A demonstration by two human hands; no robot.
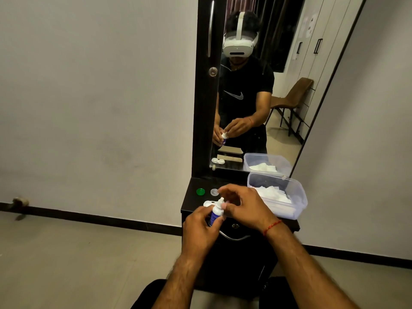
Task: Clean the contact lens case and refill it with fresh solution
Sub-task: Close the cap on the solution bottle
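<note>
Gripping the solution bottle (215, 214) in our left hand (200, 228). Right hand (243, 206) curled at its nozzle; we cannot tell what it holds. Lens case (207, 203) just behind the bottle, green cap (200, 191) and clear cap (214, 192) farther behind, tissue tub (299, 195) to the bottle's right.

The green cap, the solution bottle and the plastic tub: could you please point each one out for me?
green cap (200, 191): head view, centre of its top.
solution bottle (215, 211): head view, white body below the nozzle.
plastic tub (299, 195): head view, its clear right-hand wall.
</note>
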